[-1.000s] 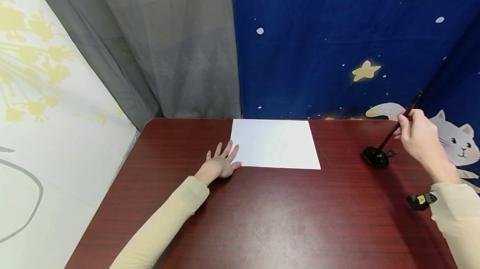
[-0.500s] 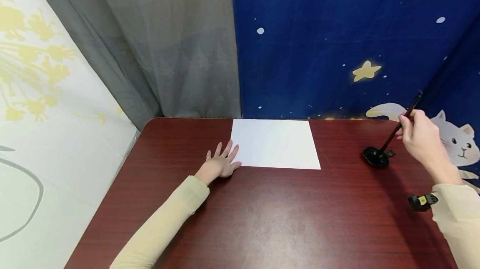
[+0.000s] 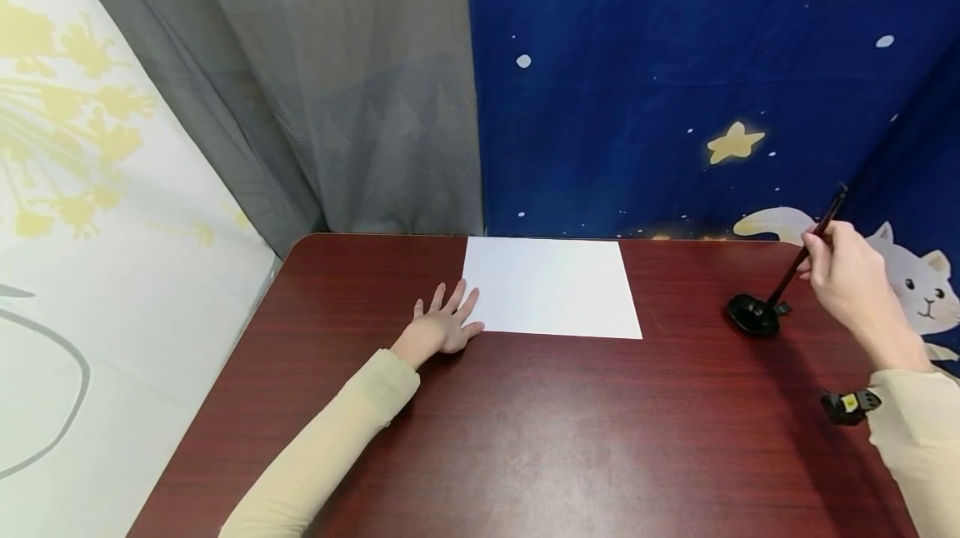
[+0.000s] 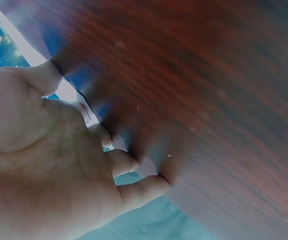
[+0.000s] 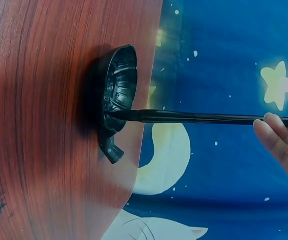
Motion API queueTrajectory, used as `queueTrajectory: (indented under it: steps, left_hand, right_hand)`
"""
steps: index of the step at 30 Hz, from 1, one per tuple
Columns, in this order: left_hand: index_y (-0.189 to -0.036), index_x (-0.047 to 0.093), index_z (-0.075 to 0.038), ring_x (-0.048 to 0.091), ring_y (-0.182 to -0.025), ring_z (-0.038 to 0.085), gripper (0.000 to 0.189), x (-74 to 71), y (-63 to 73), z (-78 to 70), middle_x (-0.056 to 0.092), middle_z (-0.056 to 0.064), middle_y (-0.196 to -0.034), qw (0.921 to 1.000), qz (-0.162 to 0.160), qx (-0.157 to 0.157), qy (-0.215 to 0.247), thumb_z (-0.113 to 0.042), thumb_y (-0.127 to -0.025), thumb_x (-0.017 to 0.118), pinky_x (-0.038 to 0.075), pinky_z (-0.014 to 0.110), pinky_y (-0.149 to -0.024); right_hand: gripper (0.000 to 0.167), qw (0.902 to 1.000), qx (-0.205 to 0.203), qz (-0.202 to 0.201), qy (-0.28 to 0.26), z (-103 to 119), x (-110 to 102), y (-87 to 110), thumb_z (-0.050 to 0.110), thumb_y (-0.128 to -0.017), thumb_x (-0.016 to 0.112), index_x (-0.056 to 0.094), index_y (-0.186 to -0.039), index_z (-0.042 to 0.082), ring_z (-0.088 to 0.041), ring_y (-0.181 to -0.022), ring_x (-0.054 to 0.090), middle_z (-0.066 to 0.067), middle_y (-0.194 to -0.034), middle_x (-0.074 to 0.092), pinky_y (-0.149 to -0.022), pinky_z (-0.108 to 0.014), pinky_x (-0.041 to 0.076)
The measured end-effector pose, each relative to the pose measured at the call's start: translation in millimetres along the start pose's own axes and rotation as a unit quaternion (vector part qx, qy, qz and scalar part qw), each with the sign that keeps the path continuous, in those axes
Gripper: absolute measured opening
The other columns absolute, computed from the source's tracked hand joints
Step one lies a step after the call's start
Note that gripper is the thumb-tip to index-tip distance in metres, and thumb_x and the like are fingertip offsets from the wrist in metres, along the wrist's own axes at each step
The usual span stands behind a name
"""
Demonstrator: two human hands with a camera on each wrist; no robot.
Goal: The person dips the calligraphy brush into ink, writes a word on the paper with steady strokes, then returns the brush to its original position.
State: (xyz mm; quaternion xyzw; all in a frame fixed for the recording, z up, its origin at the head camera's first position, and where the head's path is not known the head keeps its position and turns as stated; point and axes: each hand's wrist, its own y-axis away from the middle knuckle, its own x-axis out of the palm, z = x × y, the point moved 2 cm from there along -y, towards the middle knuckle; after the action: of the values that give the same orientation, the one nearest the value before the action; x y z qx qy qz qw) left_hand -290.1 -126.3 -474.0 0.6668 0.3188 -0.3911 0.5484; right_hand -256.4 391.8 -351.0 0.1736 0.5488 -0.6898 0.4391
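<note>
A white sheet of paper (image 3: 551,286) lies at the far edge of the table. My left hand (image 3: 441,331) rests with spread fingers at its near left corner; in the left wrist view the fingertips (image 4: 156,186) touch the wood. Over on the right, my right hand (image 3: 847,276) pinches the dark handle of a writing brush (image 3: 789,278), held at a slant. The brush tip (image 5: 114,115) dips into a small black ink dish (image 5: 121,75), near its inner wall. That dish (image 3: 752,316) has a short stub on its side.
The reddish-brown wooden table (image 3: 540,421) ends at a rounded far edge. Behind it hang a grey curtain (image 3: 375,105) and a blue curtain (image 3: 637,88) with stars and a cat. A small black device (image 3: 849,406) sits at the right cuff.
The brush handle and my right hand have shifted slightly to the right over the ink dish. My left hand and the paper stay in place.
</note>
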Motion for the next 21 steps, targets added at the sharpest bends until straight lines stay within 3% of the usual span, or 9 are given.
queueTrajectory:
  steps: [8,15,21]
  left_hand:
    - [-0.145,-0.010,-0.036,-0.018,-0.139,0.026,0.067,-3.1,4.7,-2.3,-0.022,-0.009,-0.151,0.9999,-0.011,0.009,0.009,-0.061,-0.092,0.023,0.000,0.062,-0.105]
    - [-0.143,-0.015,-0.038,-0.023,-0.137,0.023,0.066,-4.0,5.2,-2.5,-0.028,-0.011,-0.148,1.0000,0.005,-0.002,0.001,-0.061,-0.093,0.020,-0.001,0.058,-0.108]
    - [-0.144,-0.013,-0.037,-0.022,-0.138,0.024,0.066,-2.5,5.0,-2.2,-0.025,-0.009,-0.150,1.0000,-0.005,0.006,0.005,-0.061,-0.093,0.020,-0.002,0.060,-0.106]
  right_hand:
    - [0.022,0.9996,-0.021,-0.021,0.004,0.6,-2.7,-1.2,0.013,-0.096,0.045,0.051,-0.100,-0.008,0.030,-0.061,0.027,-0.018,-0.068,0.058,-0.051,-0.015,0.031]
    - [0.022,0.9998,-0.014,-0.012,0.004,-0.2,-4.9,-1.0,0.013,-0.096,0.045,0.051,-0.101,-0.008,0.030,-0.059,0.028,-0.017,-0.072,0.057,-0.049,-0.011,0.031]
    - [0.022,0.9996,-0.018,-0.019,0.012,0.2,-7.7,-0.9,0.012,-0.096,0.045,0.050,-0.100,-0.009,0.030,-0.062,0.026,-0.018,-0.070,0.057,-0.052,-0.014,0.030]
